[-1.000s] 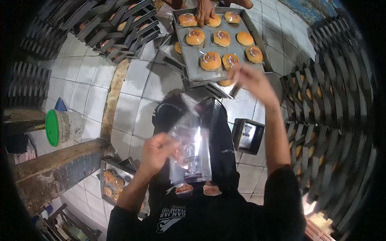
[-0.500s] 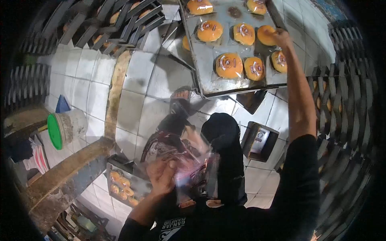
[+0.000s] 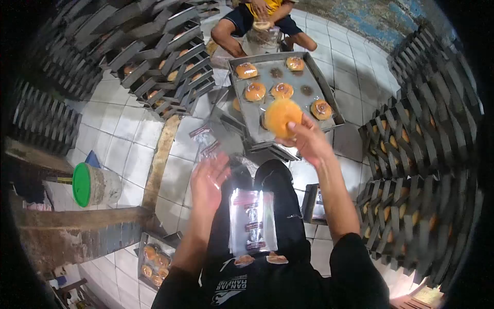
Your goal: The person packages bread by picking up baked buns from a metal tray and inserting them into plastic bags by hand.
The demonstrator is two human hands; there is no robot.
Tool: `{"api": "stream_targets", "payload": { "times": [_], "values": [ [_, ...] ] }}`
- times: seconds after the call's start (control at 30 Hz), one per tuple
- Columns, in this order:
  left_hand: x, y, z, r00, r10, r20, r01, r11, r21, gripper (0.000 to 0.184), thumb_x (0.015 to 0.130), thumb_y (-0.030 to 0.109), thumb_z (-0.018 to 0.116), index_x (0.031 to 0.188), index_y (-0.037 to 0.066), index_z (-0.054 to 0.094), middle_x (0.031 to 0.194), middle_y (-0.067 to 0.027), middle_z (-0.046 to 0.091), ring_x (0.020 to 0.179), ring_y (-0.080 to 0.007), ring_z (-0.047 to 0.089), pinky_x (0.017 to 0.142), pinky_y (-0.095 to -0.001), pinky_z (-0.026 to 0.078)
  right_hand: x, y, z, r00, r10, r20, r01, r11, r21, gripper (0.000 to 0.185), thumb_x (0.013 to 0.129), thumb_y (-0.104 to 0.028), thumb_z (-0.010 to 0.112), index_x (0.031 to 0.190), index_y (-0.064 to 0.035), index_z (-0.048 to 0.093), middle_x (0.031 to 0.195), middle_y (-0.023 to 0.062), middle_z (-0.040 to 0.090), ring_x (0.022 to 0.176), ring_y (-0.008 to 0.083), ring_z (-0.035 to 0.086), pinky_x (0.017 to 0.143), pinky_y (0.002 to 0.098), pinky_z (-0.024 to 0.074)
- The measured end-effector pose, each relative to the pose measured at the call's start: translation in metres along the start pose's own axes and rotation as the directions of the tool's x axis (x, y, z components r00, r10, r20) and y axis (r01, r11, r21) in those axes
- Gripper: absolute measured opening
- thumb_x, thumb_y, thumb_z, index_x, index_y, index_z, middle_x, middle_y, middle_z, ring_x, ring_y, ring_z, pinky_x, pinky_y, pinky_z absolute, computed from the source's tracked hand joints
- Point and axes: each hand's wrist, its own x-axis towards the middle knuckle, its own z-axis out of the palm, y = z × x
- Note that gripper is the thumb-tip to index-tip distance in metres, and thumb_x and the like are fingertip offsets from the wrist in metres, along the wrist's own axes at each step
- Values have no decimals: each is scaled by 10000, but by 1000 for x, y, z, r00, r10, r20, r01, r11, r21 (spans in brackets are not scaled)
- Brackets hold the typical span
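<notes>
A round golden bun [image 3: 283, 118] is pinched in my right hand [image 3: 310, 139], held up over the near edge of a metal tray [image 3: 265, 110]. Several buns in clear printed wrappers [image 3: 255, 92] lie on that tray. My left hand [image 3: 208, 180] is raised above my left leg, holding a clear printed bag [image 3: 205, 141] that stretches up from its fingers. On my lap rests a stack of clear printed bags [image 3: 253, 221].
Another person [image 3: 262, 26] sits beyond the tray, holding a bun. Stacked metal trays [image 3: 417, 129] with buns stand right and upper left. A bucket with a green rim [image 3: 82, 184], a wooden beam [image 3: 87, 221] and a lower tray [image 3: 141, 252] are at left.
My right hand has taken the unwrapped bun from the tray's right side and brought it nearer. My left hand has lifted a bag off the lap stack. The view has shifted, showing the other person.
</notes>
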Motion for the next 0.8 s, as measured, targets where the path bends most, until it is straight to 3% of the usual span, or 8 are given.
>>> {"api": "stream_targets", "payload": {
  "times": [0.1, 0.2, 0.27, 0.37, 0.47, 0.57, 0.73, 0.8],
  "values": [
    [16, 2, -9, 1000, -25, -16, 23, 997, -74, 281, 1012, 229, 628, 1198, 30, 561, 1282, -199, 640, 1270, -311, 582, 1031, -469, 484, -44, 5, 44, 990, 63, 130, -80, 988, 135, 506, 945, -159, 722, 1391, -62, 503, 1322, 96, 616, 1214, 275, 629, 1016, 555, 541],
    [39, -12, -26, 995, -52, 82, 61, 992, -113, 303, 978, 246, 698, 1140, 30, 560, 1203, -192, 664, 1195, -308, 622, 1012, -483, 500, -77, 30, 78, 989, -95, 114, 115, 976, -182, 482, 935, -119, 733, 1360, -44, 517, 1301, 107, 620, 1199, 266, 629, 1011, 476, 544],
    [48, -23, -38, 987, -141, 82, 152, 976, -155, 367, 940, 278, 750, 1131, 26, 564, 1155, -156, 667, 1034, -297, 672, 934, -498, 544, -98, 63, 83, 885, -361, 295, 459, 568, -683, 429, 891, -5, 737, 1281, -20, 558, 1273, 128, 620, 1188, 273, 623, 982, 396, 541],
    [11, -14, 1, 978, -132, 159, 160, 971, -178, 336, 924, 301, 752, 1104, 50, 620, 1147, -93, 675, 1032, -273, 686, 882, -451, 562, -92, 86, 73, 491, -512, 705, 798, -61, -599, 369, 780, 112, 694, 1122, -14, 633, 1212, 184, 610, 1176, 346, 635, 966, 416, 549],
    [-25, 1, 26, 964, -231, 134, 245, 965, -96, 334, 988, 358, 623, 1153, 68, 641, 1183, -73, 681, 1088, -252, 679, 921, -421, 551, -88, 87, 68, 519, -610, 599, 744, -22, -668, 359, 760, 101, 700, 1089, -27, 638, 1176, 156, 631, 1169, 353, 639, 1004, 454, 518],
    [-47, 4, 26, 953, -191, 233, 233, 957, -171, 405, 1034, 402, 473, 1218, 85, 643, 1222, -72, 685, 1097, -241, 674, 952, -399, 537, -97, 65, 106, 491, -534, 688, 710, -211, -671, 329, 764, 51, 725, 1067, -48, 642, 1161, 133, 645, 1182, 341, 635, 1068, 510, 457],
    [-25, 2, -27, 945, -53, 322, 139, 958, -251, 448, 1078, 371, 402, 1314, 36, 584, 1299, -137, 648, 1171, -267, 641, 1024, -413, 510, -97, 121, 123, 619, -464, 634, 687, -73, -723, 423, 816, 9, 687, 1232, -59, 651, 1241, 133, 658, 1203, 325, 627, 1124, 550, 403],
    [-58, -4, 4, 989, 41, 145, -5, 970, -242, 466, 1079, 408, 400, 1306, 42, 581, 1254, -136, 662, 1135, -266, 653, 1014, -419, 511, -93, 109, 133, 678, -476, 560, 662, 64, -747, 415, 823, -2, 691, 1233, -52, 650, 1266, 144, 650, 1222, 329, 618, 1121, 553, 405]
  ]
}}
